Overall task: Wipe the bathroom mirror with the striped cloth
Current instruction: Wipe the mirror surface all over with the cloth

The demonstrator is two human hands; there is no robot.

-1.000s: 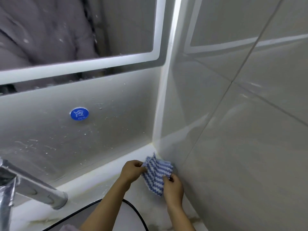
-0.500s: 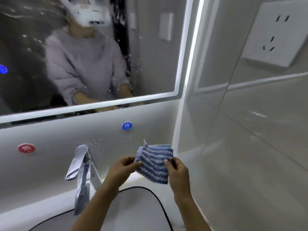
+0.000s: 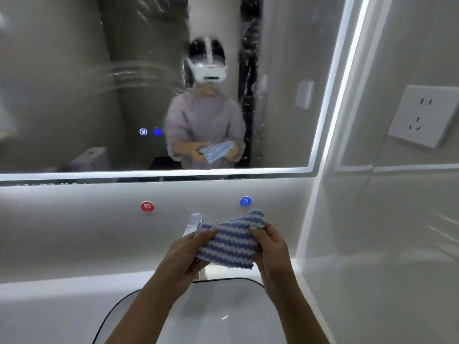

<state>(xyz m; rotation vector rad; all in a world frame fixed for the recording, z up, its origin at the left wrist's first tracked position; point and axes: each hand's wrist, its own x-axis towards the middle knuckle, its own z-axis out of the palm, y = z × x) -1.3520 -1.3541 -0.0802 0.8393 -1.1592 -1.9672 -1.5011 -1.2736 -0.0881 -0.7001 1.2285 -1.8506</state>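
A blue-and-white striped cloth (image 3: 229,240) is held folded over the sink, below the mirror. My left hand (image 3: 185,256) grips its left edge and my right hand (image 3: 272,249) grips its right edge. The bathroom mirror (image 3: 74,83) fills the upper half of the view, framed by a lit strip. Its glass shows smears and water spots, and it reflects a person holding the cloth. The cloth does not touch the mirror.
A chrome tap (image 3: 193,223) stands just behind the cloth, partly hidden. The white sink (image 3: 223,316) lies under my forearms. Red (image 3: 147,206) and blue (image 3: 245,201) round labels sit on the backsplash. A wall socket (image 3: 423,115) is on the right wall.
The view has swung up from the counter corner to the mirror. Both hands have lifted the cloth from the corner to above the sink, in front of the tap.
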